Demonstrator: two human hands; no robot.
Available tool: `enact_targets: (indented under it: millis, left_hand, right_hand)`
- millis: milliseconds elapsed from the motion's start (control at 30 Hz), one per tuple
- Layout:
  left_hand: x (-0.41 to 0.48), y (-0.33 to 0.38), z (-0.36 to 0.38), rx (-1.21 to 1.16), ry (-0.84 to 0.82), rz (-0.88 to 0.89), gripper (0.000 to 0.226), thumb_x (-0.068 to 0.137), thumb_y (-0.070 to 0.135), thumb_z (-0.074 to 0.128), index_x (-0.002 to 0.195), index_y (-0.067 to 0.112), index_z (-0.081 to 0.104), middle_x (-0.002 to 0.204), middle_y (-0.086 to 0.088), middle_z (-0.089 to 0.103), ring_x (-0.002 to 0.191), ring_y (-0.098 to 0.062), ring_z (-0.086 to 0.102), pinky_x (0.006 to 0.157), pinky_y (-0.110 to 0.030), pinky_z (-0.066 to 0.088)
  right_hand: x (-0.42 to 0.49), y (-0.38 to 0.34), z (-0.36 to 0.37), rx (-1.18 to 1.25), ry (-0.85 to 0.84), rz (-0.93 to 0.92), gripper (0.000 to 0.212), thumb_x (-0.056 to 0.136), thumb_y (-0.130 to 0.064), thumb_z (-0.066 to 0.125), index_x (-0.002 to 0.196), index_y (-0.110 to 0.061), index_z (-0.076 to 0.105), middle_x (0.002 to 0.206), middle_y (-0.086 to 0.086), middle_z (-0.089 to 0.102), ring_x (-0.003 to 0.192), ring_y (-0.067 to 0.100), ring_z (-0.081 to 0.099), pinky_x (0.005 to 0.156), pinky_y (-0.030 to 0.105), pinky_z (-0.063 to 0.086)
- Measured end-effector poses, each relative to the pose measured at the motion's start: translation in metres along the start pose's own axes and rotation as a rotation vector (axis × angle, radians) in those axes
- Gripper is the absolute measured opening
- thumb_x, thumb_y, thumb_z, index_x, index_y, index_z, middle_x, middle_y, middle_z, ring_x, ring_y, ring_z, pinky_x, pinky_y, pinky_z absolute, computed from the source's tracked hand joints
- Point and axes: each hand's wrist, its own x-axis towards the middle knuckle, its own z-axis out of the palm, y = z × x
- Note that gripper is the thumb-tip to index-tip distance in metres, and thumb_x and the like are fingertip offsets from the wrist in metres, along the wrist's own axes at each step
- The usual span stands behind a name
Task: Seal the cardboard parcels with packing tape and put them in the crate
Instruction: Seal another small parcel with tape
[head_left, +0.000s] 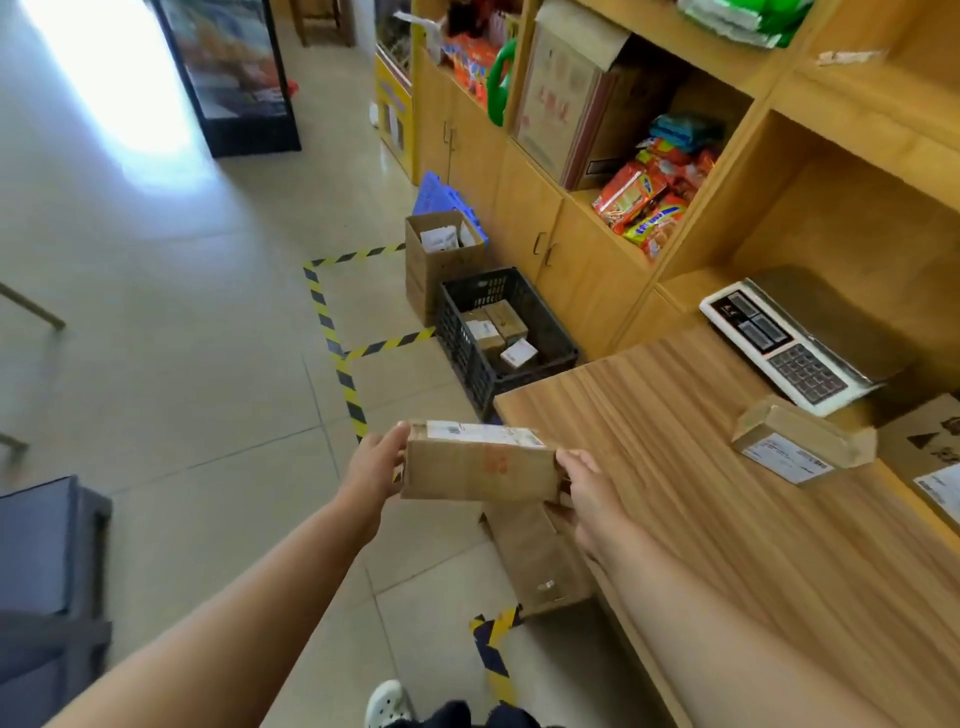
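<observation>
I hold a brown cardboard parcel (480, 462) with a white label on top out over the floor, just past the counter's left edge. My left hand (375, 463) grips its left end and my right hand (584, 488) grips its right end. Farther ahead on the floor stands the black plastic crate (462, 345) with several small parcels inside. Another labelled parcel (800, 448) lies on the wooden counter (701, 467) to the right. No tape roll is visible.
A weighing scale (795, 340) sits at the counter's back. An open cardboard box (441, 260) stands behind the crate, and another carton (540, 556) leans under the counter. Yellow-black floor tape (337, 358) marks the tiles. Wooden shelves with snack packs line the right.
</observation>
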Motion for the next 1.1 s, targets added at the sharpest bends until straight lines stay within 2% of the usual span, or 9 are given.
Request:
enact_targets:
  millis: [167,300,400,500,600,667,900,1033,1100]
  left_hand:
    - [0.039,0.018,-0.036,0.061,0.008,0.009,0.005,0.094,0.015,0.056,0.092,0.013,0.051,0.100,-0.007,0.059,0.087,-0.014,0.057,0.066,-0.026,0.048]
    - [0.076,0.034,-0.047,0.083,0.027,0.006,0.013,0.089,0.004,0.055,0.097,0.014,0.054,0.101,-0.009,0.062,0.090,-0.020,0.059,0.080,-0.036,0.052]
    - [0.108,0.050,-0.048,0.069,0.045,0.008,0.019,0.090,0.000,0.054,0.105,0.010,0.054,0.099,-0.009,0.062,0.086,-0.016,0.061,0.071,-0.026,0.051]
    - [0.147,0.075,-0.045,0.078,0.080,0.026,0.021,0.090,0.001,0.055,0.109,0.011,0.054,0.100,-0.008,0.062,0.089,-0.016,0.061,0.069,-0.023,0.049]
    - [0.192,0.106,-0.039,0.092,0.118,0.025,0.021,0.091,0.004,0.056,0.110,0.014,0.056,0.104,-0.009,0.063,0.095,-0.021,0.062,0.077,-0.030,0.053]
    - [0.219,0.126,-0.032,0.119,0.143,0.012,0.021,0.092,0.004,0.056,0.109,0.015,0.057,0.105,-0.009,0.064,0.096,-0.022,0.063,0.082,-0.034,0.053]
    - [0.305,0.179,-0.015,0.164,0.150,0.011,0.023,0.093,0.009,0.057,0.115,0.013,0.061,0.101,-0.005,0.068,0.096,-0.021,0.064,0.079,-0.031,0.051]
    - [0.351,0.204,-0.008,0.182,0.119,0.018,0.022,0.094,0.008,0.053,0.113,0.017,0.062,0.098,0.001,0.067,0.090,-0.013,0.061,0.072,-0.024,0.046]
    - [0.382,0.219,-0.006,0.202,0.093,0.015,0.023,0.095,0.006,0.052,0.114,0.015,0.062,0.098,0.001,0.067,0.091,-0.016,0.060,0.072,-0.023,0.045]
  right_hand:
    - [0.025,-0.016,0.049,-0.027,-0.037,0.004,0.017,0.094,-0.014,0.052,0.079,-0.020,0.057,0.087,0.005,0.066,0.080,0.018,0.055,0.071,0.032,0.043]
    - [0.056,-0.039,0.080,-0.027,-0.050,-0.004,0.017,0.091,-0.003,0.053,0.087,-0.018,0.060,0.085,0.004,0.067,0.075,0.017,0.058,0.070,0.032,0.045]
    - [0.088,-0.057,0.102,-0.031,-0.069,-0.018,0.019,0.090,0.001,0.053,0.089,-0.017,0.060,0.090,0.005,0.066,0.078,0.017,0.059,0.072,0.032,0.046]
    - [0.128,-0.078,0.122,-0.035,-0.096,-0.022,0.019,0.090,0.003,0.055,0.092,-0.015,0.061,0.096,0.007,0.066,0.084,0.020,0.060,0.075,0.034,0.048]
    - [0.171,-0.105,0.141,-0.038,-0.095,-0.013,0.020,0.089,0.004,0.056,0.092,-0.015,0.062,0.095,0.006,0.067,0.086,0.019,0.060,0.081,0.037,0.049]
    - [0.196,-0.122,0.151,-0.047,-0.091,0.004,0.020,0.089,0.005,0.056,0.092,-0.015,0.061,0.093,0.004,0.066,0.085,0.016,0.060,0.079,0.033,0.050]
    - [0.280,-0.172,0.179,-0.067,-0.074,0.060,0.018,0.089,0.004,0.056,0.098,-0.009,0.063,0.099,0.008,0.067,0.085,0.019,0.060,0.069,0.028,0.050]
    - [0.322,-0.194,0.200,-0.067,-0.055,0.095,0.018,0.089,0.004,0.057,0.092,-0.012,0.064,0.095,0.008,0.069,0.087,0.022,0.062,0.075,0.035,0.052]
    - [0.344,-0.205,0.213,-0.060,-0.036,0.108,0.018,0.089,0.004,0.057,0.091,-0.011,0.064,0.095,0.010,0.070,0.086,0.024,0.063,0.076,0.037,0.052]
